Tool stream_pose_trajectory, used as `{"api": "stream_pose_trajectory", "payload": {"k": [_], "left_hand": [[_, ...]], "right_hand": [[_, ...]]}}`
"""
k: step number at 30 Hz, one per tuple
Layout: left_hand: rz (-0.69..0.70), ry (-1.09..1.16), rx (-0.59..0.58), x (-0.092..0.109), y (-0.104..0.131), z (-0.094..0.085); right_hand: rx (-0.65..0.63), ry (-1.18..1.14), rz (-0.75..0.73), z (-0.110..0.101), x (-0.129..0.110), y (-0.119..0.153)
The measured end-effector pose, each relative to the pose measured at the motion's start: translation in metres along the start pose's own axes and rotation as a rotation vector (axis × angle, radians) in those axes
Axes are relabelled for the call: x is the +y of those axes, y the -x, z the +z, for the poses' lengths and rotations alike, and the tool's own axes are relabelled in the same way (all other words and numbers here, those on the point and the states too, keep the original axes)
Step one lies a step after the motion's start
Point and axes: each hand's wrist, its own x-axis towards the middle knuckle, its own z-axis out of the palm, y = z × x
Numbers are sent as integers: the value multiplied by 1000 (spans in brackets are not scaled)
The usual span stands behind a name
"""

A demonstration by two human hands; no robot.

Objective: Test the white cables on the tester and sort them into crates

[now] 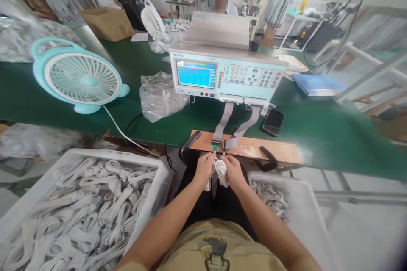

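Observation:
A white coiled cable (221,170) hangs between my two hands at the table's front edge. My left hand (204,168) is closed, pinching one end of it just below a small green circuit board (215,147). On the other side, my right hand (233,170) is closed too, gripping the cable near a small connector at the second ribbon's end. Fingers partly hide both plugs; whether they are fully seated I cannot tell. Two grey ribbon cables (225,118) run from these connectors up to a tester (254,77) with a lit blue screen.
A copper-coloured strip (270,147) lines the green table's edge (333,152), with black clamps (269,159). A large crate (160,173) of coiled cables is left; a smaller bin (305,190) is right. A fan (85,77), plastic bag (162,97) and phone (273,122) lie on the table. Someone sits opposite.

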Motion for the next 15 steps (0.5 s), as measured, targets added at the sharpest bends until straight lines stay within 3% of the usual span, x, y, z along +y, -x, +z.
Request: {"api": "stream_pose_trajectory", "payload": {"k": [3, 5, 7, 9, 11, 13, 15], "left_hand": [[-139, 177, -27, -3, 18, 1], [-319, 365, -124, -6, 30, -2], [-470, 551, -226, -9, 37, -5], [-527, 684, -268, -11, 41, -6], [-502, 779, -263, -14, 42, -3], [-426, 848, -249, -14, 41, 3], [-342, 877, -242, -14, 40, 9]], "right_hand": [[-87, 105, 33, -18, -13, 15], [-150, 321, 30, -49, -28, 24], [-179, 685, 2, -88, -42, 33], [-72, 1078, -69, -121, -49, 42], [12, 1255, -114, -137, -46, 53], [-127, 1120, -58, -130, -33, 65], [-412, 767, 93, -109, -15, 75]]}}
